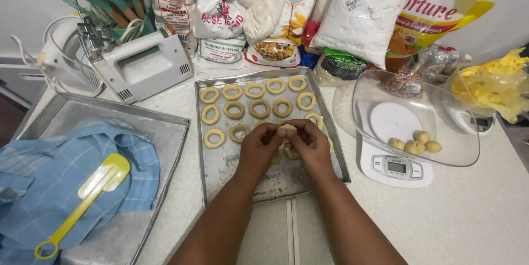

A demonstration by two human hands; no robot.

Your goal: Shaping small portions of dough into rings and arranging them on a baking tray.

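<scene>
Dough ring (287, 129): pinched between both hands' fingertips, just above the tray (330, 132), beside the finished rings (255, 108).
Left hand (260, 146): grip closed on dough.
Right hand (312, 145): same, equally near.
Desk (468, 215): pale; scale bowl (457, 132) with dough balls (414, 142) to the right.

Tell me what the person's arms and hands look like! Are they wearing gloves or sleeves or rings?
No gloves and no sleeves: both forearms are bare all the way to the bottom edge of the picture. The left hand and the right hand are bare too. I can see no ring, watch or bracelet on the parts that show, though the fingertips are partly hidden, so I cannot tell about the nails.
</scene>
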